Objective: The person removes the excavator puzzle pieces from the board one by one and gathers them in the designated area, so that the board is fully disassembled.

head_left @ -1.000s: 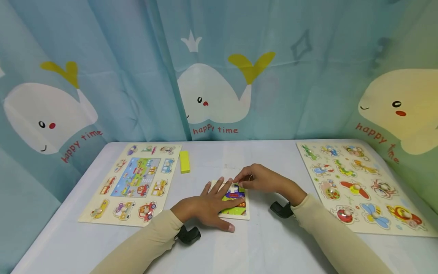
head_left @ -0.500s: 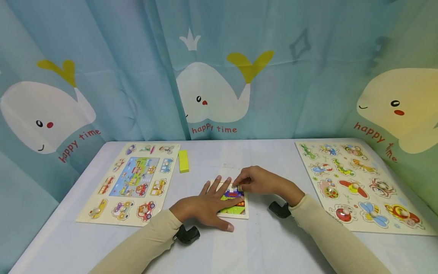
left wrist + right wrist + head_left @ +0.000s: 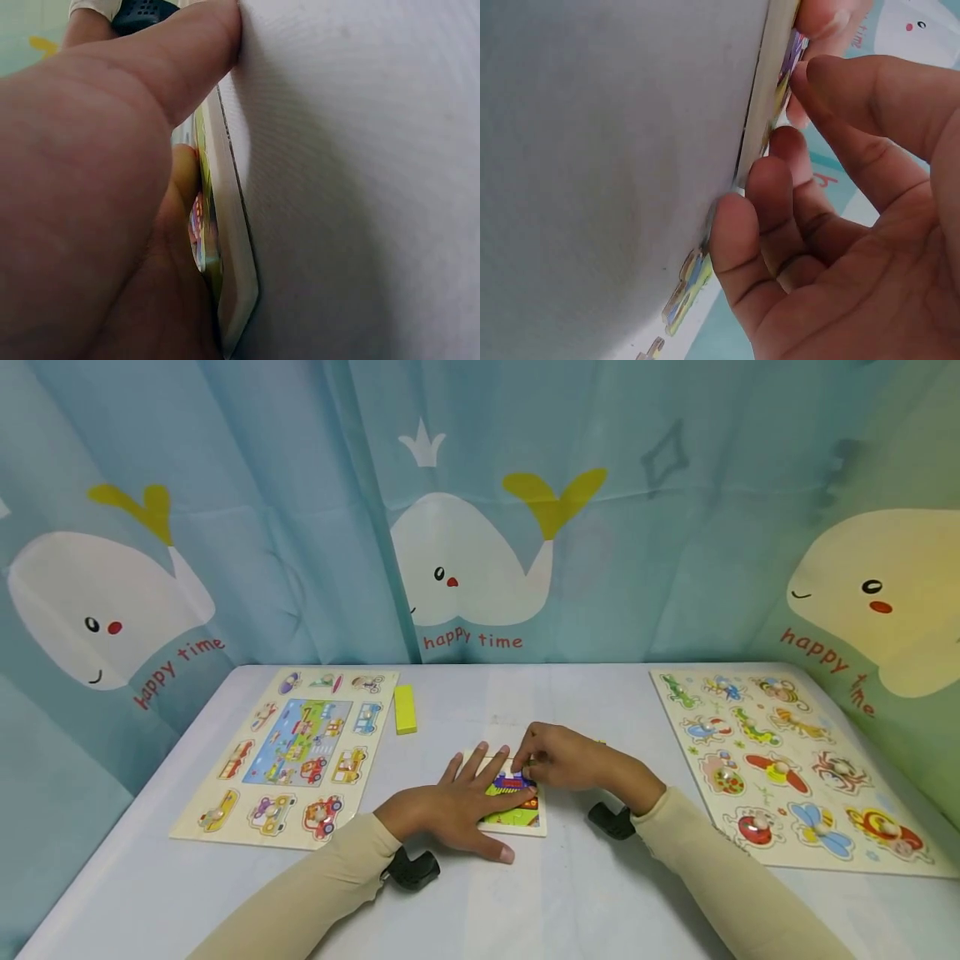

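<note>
Apparently mid-fitting, the right hand (image 3: 567, 757), its hold unclear, is at the far-right corner of the small puzzle (image 3: 519, 818), steadied on the table (image 3: 570, 893) by the spread, ungrasping left hand (image 3: 456, 815); careful pressing seems needed next.

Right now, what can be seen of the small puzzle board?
The small puzzle board lies flat on the table, its pale, wood-like rim framing a green, purple and orange picture. The left hand rests spread across it, hiding much; the right hand has its fingertips at the far right part.
</note>
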The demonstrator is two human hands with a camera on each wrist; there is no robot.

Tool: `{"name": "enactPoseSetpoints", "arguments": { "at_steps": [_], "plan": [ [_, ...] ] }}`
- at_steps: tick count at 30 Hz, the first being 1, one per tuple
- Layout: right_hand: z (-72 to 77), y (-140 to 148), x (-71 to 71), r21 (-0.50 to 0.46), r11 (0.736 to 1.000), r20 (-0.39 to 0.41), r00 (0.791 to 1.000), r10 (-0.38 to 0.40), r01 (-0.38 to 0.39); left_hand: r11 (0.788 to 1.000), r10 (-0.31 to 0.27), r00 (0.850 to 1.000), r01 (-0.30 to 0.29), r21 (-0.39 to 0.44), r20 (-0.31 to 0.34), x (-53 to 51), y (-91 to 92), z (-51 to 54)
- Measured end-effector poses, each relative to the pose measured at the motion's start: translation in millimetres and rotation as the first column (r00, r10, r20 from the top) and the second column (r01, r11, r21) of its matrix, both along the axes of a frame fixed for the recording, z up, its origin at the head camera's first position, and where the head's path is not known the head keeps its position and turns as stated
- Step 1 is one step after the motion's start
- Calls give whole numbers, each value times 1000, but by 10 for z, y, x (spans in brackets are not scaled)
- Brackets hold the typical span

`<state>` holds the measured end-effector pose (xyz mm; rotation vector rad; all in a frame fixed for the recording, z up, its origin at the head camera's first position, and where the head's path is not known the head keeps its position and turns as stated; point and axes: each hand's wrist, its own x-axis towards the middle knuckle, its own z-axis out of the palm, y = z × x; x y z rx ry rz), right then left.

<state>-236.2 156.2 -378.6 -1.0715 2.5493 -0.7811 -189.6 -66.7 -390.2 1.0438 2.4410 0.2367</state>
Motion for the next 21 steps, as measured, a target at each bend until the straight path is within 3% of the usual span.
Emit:
{"name": "enactPoseSetpoints", "arguments": {
  "at_steps": [13, 21],
  "plan": [
    [21, -25, 19, -43, 996, -23, 997, -76, 75, 1000, -2, 1000, 2, 14, 1, -7, -13, -9],
    [31, -18, 49, -78, 990, 5, 993, -116, 116, 1000, -7, 1000, 7, 10, -4, -6, -10, -6]
  ]
}}
